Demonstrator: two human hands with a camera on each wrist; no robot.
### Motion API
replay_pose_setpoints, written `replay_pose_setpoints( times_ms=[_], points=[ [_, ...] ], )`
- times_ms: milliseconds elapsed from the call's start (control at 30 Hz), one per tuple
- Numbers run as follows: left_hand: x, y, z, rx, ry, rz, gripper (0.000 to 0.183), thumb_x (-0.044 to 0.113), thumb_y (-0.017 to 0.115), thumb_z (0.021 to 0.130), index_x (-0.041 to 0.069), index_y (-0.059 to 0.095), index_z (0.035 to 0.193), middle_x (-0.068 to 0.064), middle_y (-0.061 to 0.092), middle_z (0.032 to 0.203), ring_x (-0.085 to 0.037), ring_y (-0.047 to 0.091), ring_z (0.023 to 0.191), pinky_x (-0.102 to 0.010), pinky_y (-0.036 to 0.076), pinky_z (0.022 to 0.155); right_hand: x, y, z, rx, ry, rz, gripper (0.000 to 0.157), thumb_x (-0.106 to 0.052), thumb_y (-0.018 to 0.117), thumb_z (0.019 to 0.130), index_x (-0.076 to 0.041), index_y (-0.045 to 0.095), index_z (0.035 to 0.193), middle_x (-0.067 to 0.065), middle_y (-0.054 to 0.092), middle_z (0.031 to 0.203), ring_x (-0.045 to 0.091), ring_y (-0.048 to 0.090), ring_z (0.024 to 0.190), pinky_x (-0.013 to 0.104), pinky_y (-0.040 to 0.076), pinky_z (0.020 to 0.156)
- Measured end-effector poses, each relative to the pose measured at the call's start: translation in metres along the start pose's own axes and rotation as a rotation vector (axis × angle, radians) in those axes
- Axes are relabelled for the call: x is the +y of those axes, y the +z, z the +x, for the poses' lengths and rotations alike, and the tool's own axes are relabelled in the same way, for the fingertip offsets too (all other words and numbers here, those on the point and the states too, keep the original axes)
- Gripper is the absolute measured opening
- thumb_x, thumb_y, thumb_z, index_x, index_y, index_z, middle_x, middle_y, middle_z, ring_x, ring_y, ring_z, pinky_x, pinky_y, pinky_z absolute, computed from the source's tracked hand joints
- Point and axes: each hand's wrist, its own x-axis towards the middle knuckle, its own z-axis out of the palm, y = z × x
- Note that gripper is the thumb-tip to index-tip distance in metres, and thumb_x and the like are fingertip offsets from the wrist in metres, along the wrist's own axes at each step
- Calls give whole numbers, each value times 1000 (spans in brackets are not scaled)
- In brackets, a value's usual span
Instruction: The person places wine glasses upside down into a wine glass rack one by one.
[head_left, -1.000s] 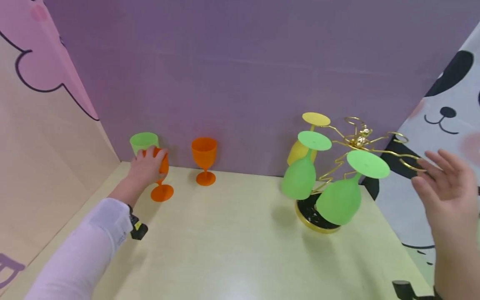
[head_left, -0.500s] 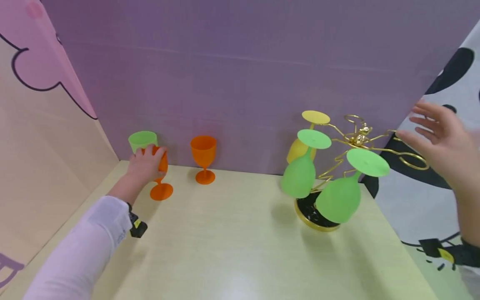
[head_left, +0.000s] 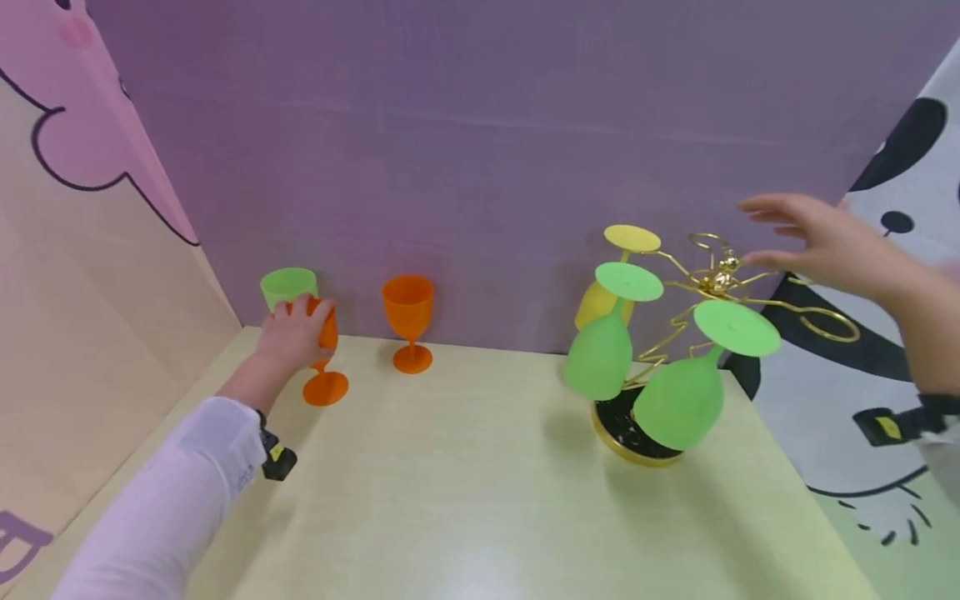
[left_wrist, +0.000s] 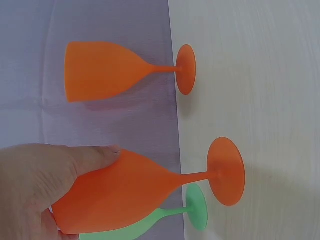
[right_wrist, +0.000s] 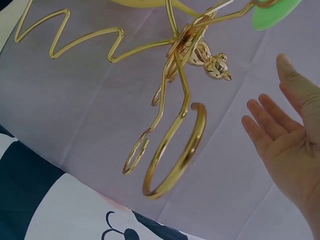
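Note:
My left hand [head_left: 288, 333] grips the bowl of an orange goblet [left_wrist: 120, 192] from above; its foot is low over the table or on it. A green goblet [head_left: 288, 283] stands behind, partly hidden by the hand. To its right stands another orange goblet [head_left: 408, 310]. My right hand [head_left: 832, 243] is held in the air above the gold wire rack [head_left: 716, 287], fingers spread from the thumb and nothing between them. Its fingers are near the gold bear ornament [right_wrist: 216, 65] on top. Upside down on the rack hang two green goblets [head_left: 678, 404] and a yellow one [head_left: 598, 307].
The rack's round black base [head_left: 630, 427] stands on the pale table [head_left: 450, 467]. Several of its open loops [right_wrist: 175, 165] carry nothing. A purple backdrop [head_left: 465, 167] closes off the back, with printed panels [head_left: 825, 433] at both sides.
My right hand has risen from beside the rack's right loop and moved left to the bear ornament at the top. The left hand and its orange goblet have stayed in place.

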Motion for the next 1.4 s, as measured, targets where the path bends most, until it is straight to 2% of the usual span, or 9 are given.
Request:
replay_pose_setpoints(
  times_ms=[100, 200, 433, 700, 933, 1067, 1400],
  points=[
    [0, 1, -2, -1, -4, -2, 71, 24, 67, 79, 9, 26, 136, -32, 23, 132, -56, 27, 108, -66, 30, 91, 1, 1, 7, -47, -57, -26, 65, -8, 64, 83, -3, 31, 138, 29, 36, 135, 49, 34, 119, 61, 31, 93],
    [0, 2, -2, 3, -1, 2, 71, 24, 67, 79, 9, 27, 135, -32, 23, 132, -56, 27, 108, -67, 30, 91, 5, 2, 14, -102, -74, -84, 61, -6, 65, 82, -3, 36, 136, 26, 41, 132, 44, 38, 117, 58, 35, 90],
    [0, -1, 0, 4, -4, 7, 71, 24, 67, 79, 9, 26, 136, -32, 22, 133, -56, 26, 110, -67, 28, 91, 7, 8, 23, -201, -32, -171, 44, -3, 60, 84, -5, 49, 127, 23, 52, 124, 40, 47, 111, 54, 43, 86],
    [-2, -1, -2, -16, -13, 17, 73, 25, 66, 80, 9, 24, 137, -32, 21, 133, -56, 26, 110, -68, 28, 91, 5, 17, 24, -212, -64, -211, 32, 1, 62, 82, -7, 60, 113, 14, 63, 106, 29, 57, 96, 44, 50, 79],
    [-3, -3, -3, -10, -12, 25, 72, 25, 66, 80, 9, 25, 137, -32, 21, 133, -57, 25, 110, -68, 28, 91, 5, 15, 27, -225, -122, -295, 32, 1, 65, 79, -12, 63, 108, 9, 65, 102, 26, 59, 91, 41, 51, 74],
    [-3, -5, -4, -13, -15, 27, 72, 25, 66, 80, 9, 25, 137, -33, 21, 133, -57, 25, 110, -68, 29, 91, 3, 14, 28, -203, -156, -308, 28, 2, 66, 77, -13, 65, 100, 6, 65, 98, 22, 59, 86, 37, 51, 71],
    [-3, -1, -3, -5, -7, 19, 70, 24, 64, 80, 9, 25, 136, -32, 22, 132, -56, 26, 109, -68, 29, 91, 3, 12, 29, -249, -187, -330, 25, 0, 68, 75, -11, 66, 98, 5, 65, 97, 19, 58, 86, 34, 50, 72]
  ],
)
